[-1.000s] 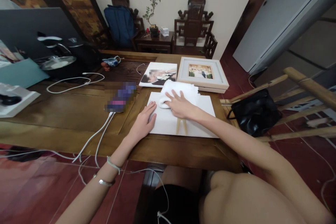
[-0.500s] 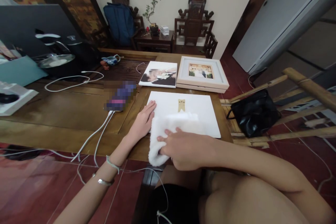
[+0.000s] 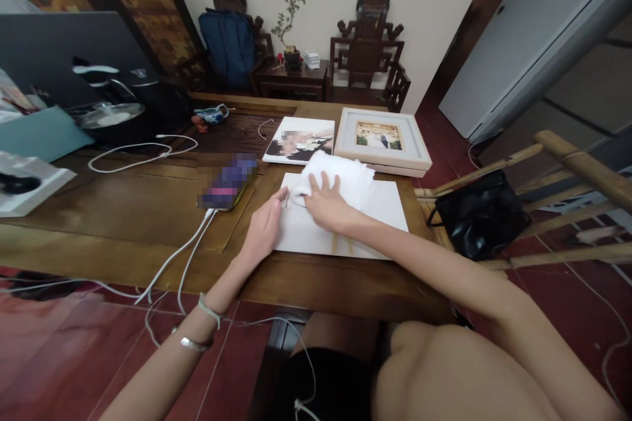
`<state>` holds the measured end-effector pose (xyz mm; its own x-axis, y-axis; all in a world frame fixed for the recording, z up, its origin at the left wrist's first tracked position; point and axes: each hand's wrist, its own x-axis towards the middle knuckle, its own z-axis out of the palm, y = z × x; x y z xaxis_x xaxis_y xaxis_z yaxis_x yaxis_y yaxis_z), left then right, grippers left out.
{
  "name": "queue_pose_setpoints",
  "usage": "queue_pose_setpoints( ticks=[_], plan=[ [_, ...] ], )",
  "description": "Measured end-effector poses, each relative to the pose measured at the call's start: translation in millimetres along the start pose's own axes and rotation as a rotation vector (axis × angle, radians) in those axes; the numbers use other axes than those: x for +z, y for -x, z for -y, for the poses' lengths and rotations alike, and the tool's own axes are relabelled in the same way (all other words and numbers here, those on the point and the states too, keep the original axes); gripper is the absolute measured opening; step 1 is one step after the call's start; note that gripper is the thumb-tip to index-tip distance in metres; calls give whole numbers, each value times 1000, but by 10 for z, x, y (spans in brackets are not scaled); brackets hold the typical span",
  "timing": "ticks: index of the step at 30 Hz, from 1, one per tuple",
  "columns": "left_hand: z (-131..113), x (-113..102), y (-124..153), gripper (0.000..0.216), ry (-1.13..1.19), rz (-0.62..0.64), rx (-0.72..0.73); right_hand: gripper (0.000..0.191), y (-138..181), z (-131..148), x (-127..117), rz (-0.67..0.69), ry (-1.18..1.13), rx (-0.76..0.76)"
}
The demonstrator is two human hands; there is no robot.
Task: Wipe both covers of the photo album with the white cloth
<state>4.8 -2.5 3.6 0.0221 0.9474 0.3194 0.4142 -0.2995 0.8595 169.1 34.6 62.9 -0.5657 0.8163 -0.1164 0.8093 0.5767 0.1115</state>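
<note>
A white board (image 3: 388, 207) lies flat on the wooden table in front of me. My right hand (image 3: 328, 204) presses a fluffy white cloth (image 3: 345, 171) onto its far part, with the fingers spread over the folded fabric. The cloth covers the board's middle and far edge. Below my right wrist, part of a tan mark or fitting (image 3: 336, 245) shows on the board. My left hand (image 3: 264, 225) holds the board's left edge, its fingers close together and partly hidden.
Behind the board lie a photo panel (image 3: 299, 138) and a thick pale frame with a picture (image 3: 412, 145). A phone (image 3: 230, 181) with white cables (image 3: 190, 247) is at left. A bamboo chair (image 3: 567, 145) with a black bag (image 3: 474, 214) stands at right.
My right hand has pushed the cloth from the board's near edge to its far edge, uncovering the near part. My left hand has turned slightly at the left edge.
</note>
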Motion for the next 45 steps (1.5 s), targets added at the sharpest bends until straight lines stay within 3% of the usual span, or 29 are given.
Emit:
queue_pose_setpoints(
  ticks=[5, 8, 11, 14, 17, 21, 26, 32, 35, 39, 42, 45],
  plan=[
    [48, -37, -56, 69, 496, -192, -116, 37, 164, 279, 43, -76, 26, -384],
    [28, -37, -66, 72, 538, -269, -132, 31, 448, 343, -53, -51, -20, -584],
    [-3, -16, -28, 68, 392, -185, -156, 28, 705, 289, -205, 29, -122, -676],
    [-3, 12, 21, 61, 39, -31, -71, 28, 809, 124, -357, 126, -196, -588],
    [21, 42, 50, 53, -242, 91, 88, 33, 716, -104, -423, 185, -194, -373],
    [45, 73, 60, 45, -413, 119, 216, 42, 362, -339, -302, 58, -168, -208],
    [15, 73, 56, 45, -493, 114, 229, 49, -155, -307, -130, -76, -297, -212],
    [-1, 43, 56, 44, -514, 119, 228, 40, -457, -140, -252, -39, -392, -305],
    [26, 33, 65, 45, -480, 115, 225, 39, -388, -272, -321, -4, -413, -266],
    [51, 42, 69, 44, -443, 120, 232, 45, -56, -738, -336, -3, -464, -194],
    [55, 55, 67, 45, -431, 117, 240, 47, 299, -1101, -253, -25, -489, -84],
    [53, 65, 66, 44, -421, 107, 245, 49, 674, -1238, -74, -61, -445, 18]
  ],
)
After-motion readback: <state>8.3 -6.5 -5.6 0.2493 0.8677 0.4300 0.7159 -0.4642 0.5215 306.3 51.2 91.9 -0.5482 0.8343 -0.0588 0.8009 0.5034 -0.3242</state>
